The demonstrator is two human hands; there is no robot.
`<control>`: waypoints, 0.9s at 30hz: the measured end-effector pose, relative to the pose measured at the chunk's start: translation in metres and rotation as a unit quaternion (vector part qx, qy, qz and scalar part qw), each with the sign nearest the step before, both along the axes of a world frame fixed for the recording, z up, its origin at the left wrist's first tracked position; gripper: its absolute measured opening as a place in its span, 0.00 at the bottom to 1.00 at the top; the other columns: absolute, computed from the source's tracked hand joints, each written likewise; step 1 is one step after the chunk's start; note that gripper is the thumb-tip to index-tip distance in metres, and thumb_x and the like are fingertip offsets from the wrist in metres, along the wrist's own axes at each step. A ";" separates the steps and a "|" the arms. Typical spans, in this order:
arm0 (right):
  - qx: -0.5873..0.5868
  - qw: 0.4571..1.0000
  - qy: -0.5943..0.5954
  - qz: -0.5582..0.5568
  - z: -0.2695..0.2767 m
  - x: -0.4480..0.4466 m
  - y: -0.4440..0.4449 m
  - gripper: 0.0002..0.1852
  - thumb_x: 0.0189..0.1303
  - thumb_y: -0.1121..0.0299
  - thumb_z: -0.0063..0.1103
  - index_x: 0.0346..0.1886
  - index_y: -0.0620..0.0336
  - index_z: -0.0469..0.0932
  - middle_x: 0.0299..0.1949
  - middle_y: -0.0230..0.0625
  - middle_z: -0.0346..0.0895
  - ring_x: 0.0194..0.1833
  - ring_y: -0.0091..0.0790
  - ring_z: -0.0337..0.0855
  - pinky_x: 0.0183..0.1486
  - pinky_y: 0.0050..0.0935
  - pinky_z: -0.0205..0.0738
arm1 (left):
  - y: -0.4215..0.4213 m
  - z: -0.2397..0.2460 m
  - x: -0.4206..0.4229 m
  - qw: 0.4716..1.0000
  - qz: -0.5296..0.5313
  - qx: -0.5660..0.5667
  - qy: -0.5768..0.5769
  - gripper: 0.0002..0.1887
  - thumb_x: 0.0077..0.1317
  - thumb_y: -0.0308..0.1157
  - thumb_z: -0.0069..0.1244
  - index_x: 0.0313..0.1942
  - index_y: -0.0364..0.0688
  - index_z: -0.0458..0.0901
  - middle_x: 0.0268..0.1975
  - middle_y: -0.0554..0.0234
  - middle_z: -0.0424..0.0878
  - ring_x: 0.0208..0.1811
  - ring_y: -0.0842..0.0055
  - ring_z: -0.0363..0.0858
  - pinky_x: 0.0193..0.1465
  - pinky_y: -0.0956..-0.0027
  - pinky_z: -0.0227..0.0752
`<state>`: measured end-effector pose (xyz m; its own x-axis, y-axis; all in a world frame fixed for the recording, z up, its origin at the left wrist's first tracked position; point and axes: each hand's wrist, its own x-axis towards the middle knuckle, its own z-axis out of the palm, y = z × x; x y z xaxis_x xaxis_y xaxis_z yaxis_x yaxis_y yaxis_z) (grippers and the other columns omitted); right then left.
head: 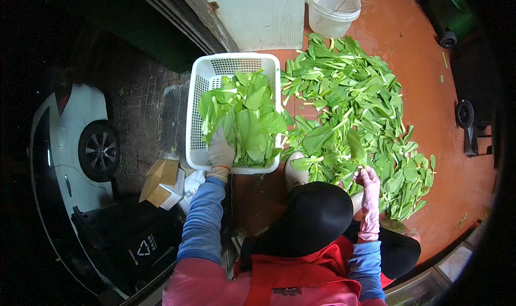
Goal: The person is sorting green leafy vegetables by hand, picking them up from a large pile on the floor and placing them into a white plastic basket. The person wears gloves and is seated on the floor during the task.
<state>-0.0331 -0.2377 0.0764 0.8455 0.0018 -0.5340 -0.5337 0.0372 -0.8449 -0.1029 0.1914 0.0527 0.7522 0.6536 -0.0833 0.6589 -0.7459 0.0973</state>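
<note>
My left hand (pixel 221 149), in a whitish glove, reaches into a white plastic basket (pixel 193 140) with perforated walls. It touches a heap of leafy greens (pixel 252 124) there; leaves cover its fingers, so I cannot tell whether it grips any. My right hand (pixel 369 181), in a pink glove, pinches the lower end of one green leaf (pixel 356 147), which stands upright from the fingertips. Beyond and around that hand, a broad pile of loose leafy greens (pixel 354 88) with pale stalks spreads over the red tiled floor (pixel 451 193).
A translucent white bucket (pixel 332 22) with thin rods inside stands beyond the pile. At left are an open cardboard box (pixel 161 181), a black bin (pixel 125 237) and a parked white car (pixel 76 132). A wheeled green bin (pixel 447 12) is at far right. My shoe (pixel 296 171) borders the greens.
</note>
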 end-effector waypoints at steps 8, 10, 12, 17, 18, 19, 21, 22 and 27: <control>-0.013 1.000 0.009 0.014 0.001 -0.007 -0.005 0.09 0.63 0.67 0.52 0.40 0.59 0.77 0.27 0.30 0.78 0.27 0.22 0.78 0.30 0.17 0.69 | 0.085 -0.027 -0.060 0.992 -0.024 -0.099 -0.069 0.16 0.61 0.33 0.41 0.48 0.42 0.74 0.46 0.50 0.77 0.41 0.60 0.78 0.44 0.58 0.71; -0.025 1.000 -0.006 0.009 0.001 -0.006 -0.018 0.08 0.63 0.67 0.52 0.40 0.59 0.77 0.27 0.30 0.79 0.27 0.22 0.78 0.30 0.17 0.68 | 0.042 0.012 -0.032 0.772 0.185 -0.522 -0.312 0.18 0.64 0.33 0.35 0.52 0.38 0.70 0.49 0.52 0.76 0.47 0.64 0.75 0.48 0.56 0.69; -0.013 1.000 -0.002 0.012 0.002 -0.009 -0.014 0.09 0.62 0.67 0.52 0.40 0.60 0.77 0.27 0.31 0.78 0.27 0.23 0.78 0.31 0.17 0.71 | 0.036 0.039 -0.035 0.563 0.206 -0.696 -0.394 0.22 0.65 0.36 0.32 0.58 0.40 0.63 0.55 0.54 0.70 0.55 0.63 0.70 0.55 0.50 0.65; 0.028 1.000 0.013 -0.001 0.001 -0.011 -0.011 0.07 0.60 0.69 0.56 0.38 0.60 0.77 0.26 0.32 0.78 0.27 0.24 0.78 0.33 0.20 0.73 | 0.018 0.069 -0.032 0.406 0.169 -0.793 -0.422 0.24 0.65 0.38 0.33 0.58 0.36 0.62 0.57 0.51 0.67 0.57 0.59 0.67 0.57 0.47 0.63; 0.032 0.999 0.007 -0.001 0.002 -0.010 -0.012 0.07 0.60 0.68 0.55 0.38 0.60 0.77 0.26 0.32 0.78 0.27 0.25 0.78 0.32 0.19 0.73 | 0.012 0.074 -0.028 0.392 0.162 -0.801 -0.423 0.23 0.64 0.38 0.36 0.56 0.35 0.65 0.55 0.51 0.70 0.56 0.60 0.69 0.56 0.49 0.64; 0.036 0.999 0.002 -0.001 0.003 -0.011 -0.013 0.08 0.61 0.68 0.54 0.38 0.60 0.77 0.27 0.32 0.79 0.27 0.25 0.79 0.31 0.19 0.72 | 0.009 0.076 -0.026 0.379 0.154 -0.809 -0.423 0.22 0.64 0.39 0.39 0.55 0.34 0.67 0.53 0.52 0.73 0.54 0.62 0.71 0.56 0.51 0.65; 0.036 0.999 -0.002 0.000 0.004 -0.012 -0.012 0.08 0.62 0.67 0.53 0.39 0.60 0.77 0.27 0.33 0.79 0.27 0.26 0.80 0.31 0.18 0.72 | 0.006 0.075 -0.026 0.748 -0.026 -0.557 -0.359 0.22 0.61 0.41 0.47 0.49 0.34 0.72 0.47 0.56 0.78 0.48 0.69 0.76 0.52 0.60 0.69; 0.031 1.000 0.000 0.002 0.003 -0.013 -0.011 0.08 0.61 0.67 0.53 0.39 0.60 0.77 0.27 0.33 0.79 0.27 0.26 0.80 0.31 0.18 0.72 | 0.006 0.076 -0.027 0.821 -0.072 -0.460 -0.331 0.22 0.59 0.42 0.50 0.47 0.34 0.74 0.44 0.58 0.80 0.45 0.71 0.77 0.50 0.64 0.70; 0.032 0.999 0.004 0.000 0.001 -0.016 -0.013 0.08 0.61 0.67 0.54 0.39 0.60 0.77 0.28 0.34 0.79 0.27 0.28 0.80 0.32 0.20 0.74 | 0.008 0.081 -0.028 0.928 -0.120 -0.237 -0.262 0.19 0.52 0.45 0.58 0.39 0.42 0.81 0.33 0.63 0.82 0.34 0.72 0.80 0.39 0.71 0.73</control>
